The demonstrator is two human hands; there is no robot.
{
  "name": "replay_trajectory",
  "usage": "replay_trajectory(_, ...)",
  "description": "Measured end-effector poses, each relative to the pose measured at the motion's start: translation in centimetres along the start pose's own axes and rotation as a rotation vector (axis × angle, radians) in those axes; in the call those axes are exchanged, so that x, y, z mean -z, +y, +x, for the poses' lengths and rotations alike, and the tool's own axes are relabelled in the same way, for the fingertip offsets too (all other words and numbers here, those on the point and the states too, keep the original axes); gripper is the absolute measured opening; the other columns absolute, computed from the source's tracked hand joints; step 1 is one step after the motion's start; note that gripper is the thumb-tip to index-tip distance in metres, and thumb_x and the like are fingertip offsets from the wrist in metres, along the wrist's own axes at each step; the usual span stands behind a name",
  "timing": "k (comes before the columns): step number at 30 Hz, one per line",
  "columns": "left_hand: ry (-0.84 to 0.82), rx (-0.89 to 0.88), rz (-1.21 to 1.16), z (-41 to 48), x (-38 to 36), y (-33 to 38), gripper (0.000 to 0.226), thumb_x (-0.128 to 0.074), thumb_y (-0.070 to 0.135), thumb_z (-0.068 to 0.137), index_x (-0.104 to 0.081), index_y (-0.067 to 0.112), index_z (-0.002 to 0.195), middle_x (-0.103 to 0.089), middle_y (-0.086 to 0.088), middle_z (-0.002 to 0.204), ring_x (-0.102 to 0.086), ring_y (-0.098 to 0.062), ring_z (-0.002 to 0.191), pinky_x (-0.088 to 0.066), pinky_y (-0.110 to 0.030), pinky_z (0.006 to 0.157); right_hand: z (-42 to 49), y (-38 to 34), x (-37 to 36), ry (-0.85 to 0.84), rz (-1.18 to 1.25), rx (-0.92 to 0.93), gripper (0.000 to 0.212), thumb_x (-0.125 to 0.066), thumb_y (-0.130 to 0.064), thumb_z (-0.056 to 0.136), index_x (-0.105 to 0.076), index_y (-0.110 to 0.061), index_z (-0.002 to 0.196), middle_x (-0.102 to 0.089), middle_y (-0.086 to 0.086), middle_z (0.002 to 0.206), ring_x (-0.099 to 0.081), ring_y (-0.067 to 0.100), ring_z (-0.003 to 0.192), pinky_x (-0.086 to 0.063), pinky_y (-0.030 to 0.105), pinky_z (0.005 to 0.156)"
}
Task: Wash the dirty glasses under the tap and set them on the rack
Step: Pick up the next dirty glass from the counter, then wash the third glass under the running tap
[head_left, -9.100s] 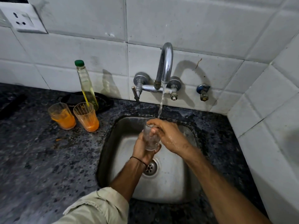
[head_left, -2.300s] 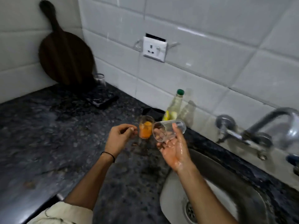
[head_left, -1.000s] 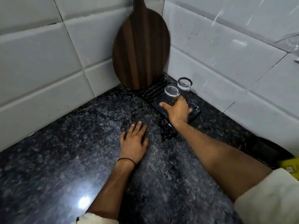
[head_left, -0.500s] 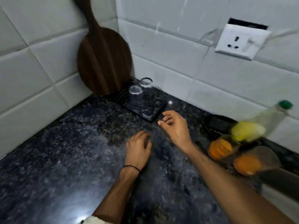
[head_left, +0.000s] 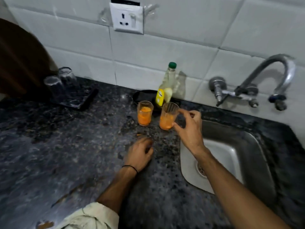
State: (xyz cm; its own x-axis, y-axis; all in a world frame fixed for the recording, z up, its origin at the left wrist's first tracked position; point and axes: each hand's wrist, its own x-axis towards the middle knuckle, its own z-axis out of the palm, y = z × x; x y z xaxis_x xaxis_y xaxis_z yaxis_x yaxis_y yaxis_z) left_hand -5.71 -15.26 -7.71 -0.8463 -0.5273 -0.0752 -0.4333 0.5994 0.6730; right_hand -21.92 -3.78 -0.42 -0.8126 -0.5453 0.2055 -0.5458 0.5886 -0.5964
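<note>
Two dirty glasses with orange residue stand on the dark granite counter: the left one [head_left: 144, 113] and the right one [head_left: 168, 116]. My right hand [head_left: 188, 129] is at the right glass, fingers spread around its right side and thumb touching its lower edge; the glass still stands on the counter. My left hand [head_left: 140, 154] rests on the counter in front, loosely curled, holding nothing. Two clean glasses [head_left: 52, 84] [head_left: 67, 76] stand upside down on the black rack [head_left: 79, 100] at the back left. The tap [head_left: 280, 68] is off above the steel sink [head_left: 231, 146].
A bottle of yellow liquid with a green cap [head_left: 166, 86] stands on a black dish [head_left: 143, 95] just behind the dirty glasses. A dark wooden board [head_left: 19, 63] leans at the far left. A wall socket [head_left: 127, 19] sits above.
My right hand left the clean glass on the rack and swung right to the right-hand dirty glass. My left hand slid right along the counter and curled. My view turned toward the sink.
</note>
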Motion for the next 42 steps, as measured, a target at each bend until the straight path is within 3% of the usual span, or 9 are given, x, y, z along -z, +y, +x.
replay_trajectory(2,-0.132,0.016,0.166,0.4,-1.3,0.5,0.048,-0.043,0.046,0.099,-0.044,0.028,0.144,-0.029,0.004,0.159,-0.023,-0.02,0.147,-0.021,-0.043,0.118,0.5,1.2,0.0,-0.165,-0.007,-0.009,0.066,-0.08,-0.027,0.081,-0.051,-0.024,0.14,-0.036,0.016,0.138,-0.043,0.033,0.127,-0.039,0.032,0.105)
replay_trajectory(5,-0.26,0.013,0.335,0.6,-2.1,0.4,0.058,-0.028,0.056,0.101,-0.016,0.038,0.154,0.001,0.01,0.165,0.005,-0.019,0.151,0.0,-0.052,0.119,1.7,1.6,-1.1,-0.258,0.001,0.021,0.073,-0.08,-0.028,0.081,-0.044,-0.027,0.144,-0.035,0.014,0.141,-0.046,0.032,0.128,-0.044,0.036,0.106)
replay_trajectory(11,-0.245,-0.019,0.392,0.2,-2.5,-0.5,0.06,-0.023,0.057,0.101,0.002,0.044,0.154,0.015,0.014,0.163,0.015,-0.016,0.15,0.004,-0.05,0.12,3.3,0.8,-3.1,-0.178,0.052,0.013,0.032,-0.077,-0.03,0.083,-0.061,-0.013,0.105,-0.057,0.009,0.116,-0.059,0.028,0.102,-0.05,0.038,0.086)
replay_trajectory(17,-0.174,-0.007,0.419,1.4,-1.9,1.1,0.053,-0.035,0.047,0.101,-0.025,0.035,0.152,-0.014,0.005,0.164,-0.011,-0.025,0.149,-0.015,-0.052,0.117,2.9,2.0,-1.6,-0.064,0.069,-0.004,0.027,-0.082,-0.027,0.078,-0.062,-0.008,0.081,-0.066,0.007,0.089,-0.061,0.025,0.082,-0.047,0.036,0.07)
replay_trajectory(25,-0.055,-0.154,0.16,5.9,-2.2,8.0,0.033,-0.051,0.028,0.094,-0.061,0.02,0.124,-0.062,-0.007,0.127,-0.057,-0.03,0.115,-0.049,-0.043,0.09,0.1,7.8,4.8,0.085,0.002,-0.132,0.031,-0.085,-0.034,0.073,-0.062,-0.014,0.073,-0.066,-0.002,0.077,-0.061,0.018,0.071,-0.041,0.029,0.063)
replay_trajectory(32,0.071,-0.291,-0.188,12.8,-2.7,20.1,0.035,-0.059,0.031,0.095,-0.061,0.013,0.125,-0.072,-0.011,0.106,-0.068,-0.027,0.097,-0.053,-0.034,0.086,-0.1,12.2,11.6,0.07,-0.056,-0.161,0.03,-0.087,-0.037,0.072,-0.058,-0.026,0.068,-0.066,-0.009,0.075,-0.063,0.014,0.073,-0.046,0.026,0.065)
replay_trajectory(36,0.117,-0.257,0.115,17.3,-4.0,27.6,0.04,-0.049,0.042,0.1,-0.06,0.009,0.12,-0.066,-0.021,0.11,-0.06,-0.039,0.103,-0.044,-0.037,0.078,0.4,14.6,14.5,0.048,-0.024,-0.125,0.034,-0.087,-0.033,0.072,-0.053,-0.034,0.067,-0.057,-0.017,0.067,-0.057,0.006,0.066,-0.042,0.015,0.059)
replay_trajectory(39,0.159,-0.224,0.483,18.8,-5.4,29.9,0.031,-0.042,0.025,0.104,-0.059,0.01,0.126,-0.061,-0.02,0.118,-0.056,-0.038,0.107,-0.044,-0.041,0.084,0.6,16.6,15.9,-0.005,-0.009,-0.083,0.038,-0.086,-0.033,0.073,-0.05,-0.037,0.063,-0.058,-0.016,0.067,-0.057,0.005,0.066,-0.036,0.011,0.056)
replay_trajectory(42,0.221,-0.189,0.576,18.8,-6.7,30.0,0.031,-0.04,0.011,0.102,-0.058,0.013,0.127,-0.061,-0.018,0.116,-0.057,-0.037,0.104,-0.045,-0.043,0.082,0.6,17.9,17.7,-0.084,-0.021,-0.049,0.026,-0.083,-0.036,0.076,-0.06,-0.026,0.071,-0.065,-0.011,0.074,-0.06,0.006,0.069,-0.034,0.006,0.054)
